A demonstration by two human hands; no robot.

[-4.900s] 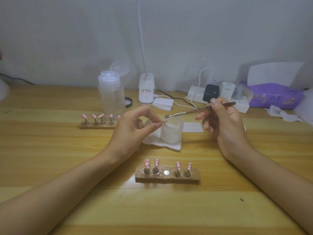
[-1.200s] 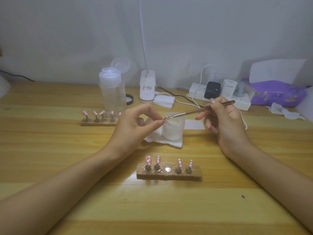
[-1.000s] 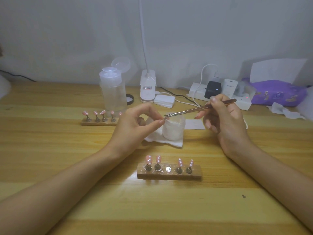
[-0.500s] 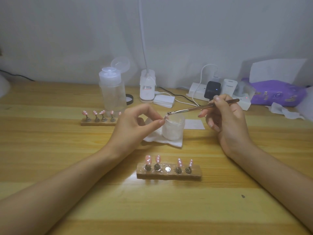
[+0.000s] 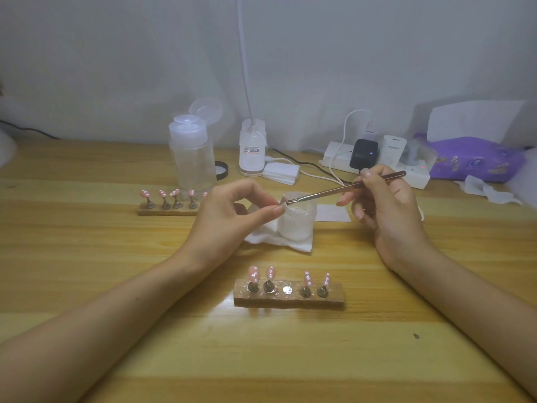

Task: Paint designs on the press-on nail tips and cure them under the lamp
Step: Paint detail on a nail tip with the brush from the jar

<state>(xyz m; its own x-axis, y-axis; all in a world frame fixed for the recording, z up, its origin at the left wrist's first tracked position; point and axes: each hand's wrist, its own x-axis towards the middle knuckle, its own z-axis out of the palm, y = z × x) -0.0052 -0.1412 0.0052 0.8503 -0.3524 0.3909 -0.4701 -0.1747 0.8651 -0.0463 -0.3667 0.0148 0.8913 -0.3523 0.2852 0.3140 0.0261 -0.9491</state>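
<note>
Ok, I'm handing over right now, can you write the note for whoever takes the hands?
Left hand pinches one nail tip at the white jar rim.
Right hand holds the brush, its tip at that nail tip.
Done: near holder carries four dotted tips, middle slot empty; far holder has a dotted row.
To do: finish the held tip, likely return it to the empty slot, then cure; white lamp stands at the back.

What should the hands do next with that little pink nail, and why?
Probably dab the brush gently on the nail tip: the right hand holds its point against the nail, which the left hand pinches by the jar. The near holder has an empty middle spot.
</note>
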